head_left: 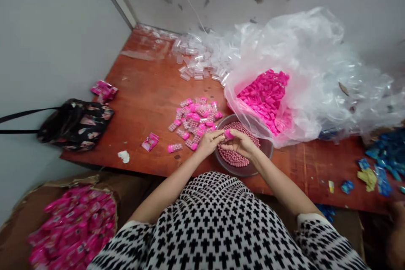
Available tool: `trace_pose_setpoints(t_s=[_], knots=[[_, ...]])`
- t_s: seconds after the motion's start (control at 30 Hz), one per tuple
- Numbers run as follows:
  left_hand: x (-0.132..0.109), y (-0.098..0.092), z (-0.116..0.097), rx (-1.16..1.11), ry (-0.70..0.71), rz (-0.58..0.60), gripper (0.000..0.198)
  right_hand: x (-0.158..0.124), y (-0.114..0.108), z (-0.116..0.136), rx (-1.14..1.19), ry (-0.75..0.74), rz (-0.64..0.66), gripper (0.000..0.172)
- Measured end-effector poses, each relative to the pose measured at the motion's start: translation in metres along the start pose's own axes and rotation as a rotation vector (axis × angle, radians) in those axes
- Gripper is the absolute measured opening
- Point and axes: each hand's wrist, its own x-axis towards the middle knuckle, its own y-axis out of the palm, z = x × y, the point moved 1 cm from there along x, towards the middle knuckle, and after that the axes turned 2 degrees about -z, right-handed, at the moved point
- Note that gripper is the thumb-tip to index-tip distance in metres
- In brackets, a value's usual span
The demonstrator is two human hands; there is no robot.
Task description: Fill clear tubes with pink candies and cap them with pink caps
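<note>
Over a bowl (268, 152) of pink beads (236, 159), my two hands meet at a small clear bottle with a bright pink cap (228, 134). My left hand (208, 142) has its fingers closed around the bottle's left side. The thumb and fingers of my right hand (243, 145) grip the pink cap. Much of the bottle's body is hidden by my fingers. Just left of the bowl lies a heap of capped bottles filled with beads (193, 123). A plastic bag of loose pink caps (264, 95) leans over the bowl's far right rim.
Clear empty bottles (199, 61) are piled at the back of the wooden table (148, 93). A pink packet (150, 141) and a black floral bag (77, 124) are to the left. Pink packets (76, 228) fill a box below. Blue packets (387, 152) and another person's blurred hand (397, 228) are at right.
</note>
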Motion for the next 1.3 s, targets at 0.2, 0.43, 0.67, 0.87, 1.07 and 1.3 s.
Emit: trace_pose_setpoints(t_s=[0.2,0.43,0.67,0.87,1.07,1.3], knots=[[0.025,-0.07,0.038,0.298,0.051,-0.273,0.033,0.086,0.032,0.028,-0.4,-0.257,-0.076,0.036],[0.044,-0.086,0.08,0.96,-0.043,-0.119,0.053,0.246,0.043,0.088,-1.306,-0.529,-0.425,0.023],[0.048,-0.09,0.108,1.075,0.009,0.002,0.062,0.359,0.054,0.147,-1.841,-0.517,-0.434,0.041],[0.047,-0.093,0.115,1.016,0.044,-0.018,0.061,0.4,0.034,0.155,-2.196,-0.37,-0.277,0.042],[0.045,-0.09,0.118,1.058,0.096,-0.074,0.063,0.402,0.037,0.16,-2.405,-0.334,-0.001,0.039],[0.044,-0.091,0.12,1.051,0.134,-0.08,0.063,0.405,0.036,0.169,-2.546,-0.35,0.167,0.041]])
